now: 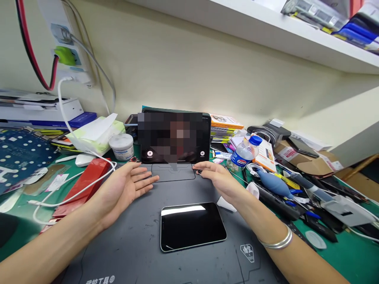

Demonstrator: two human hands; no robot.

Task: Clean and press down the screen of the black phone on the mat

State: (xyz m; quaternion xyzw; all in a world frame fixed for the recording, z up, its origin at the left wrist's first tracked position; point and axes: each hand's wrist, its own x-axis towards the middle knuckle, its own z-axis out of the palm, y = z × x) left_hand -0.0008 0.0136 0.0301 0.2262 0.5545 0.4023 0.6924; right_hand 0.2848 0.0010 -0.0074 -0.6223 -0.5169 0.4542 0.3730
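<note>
My left hand [130, 183] lies palm up with its fingers spread and nothing in it, over the left side of the grey work mat [139, 252]. My right hand [217, 177] is above the mat's right side, fingers pointing left. A small dark thing [199, 171] shows between its fingertips, too small to name. Between my forearms a smartphone [194, 227] lies flat, black screen up. Behind the hands a tablet-like screen [189, 154] stands upright, its picture blurred out. Under my right wrist is a white piece [226, 204], partly hidden.
At left are a white jar [121, 146], a tissue pack [96, 136], a red box [81, 185] and a white cable [77, 191]. At right stand a Pepsi bottle [244, 153], a blue air blower [274, 183] and several tools. A shelf [266, 33] hangs above.
</note>
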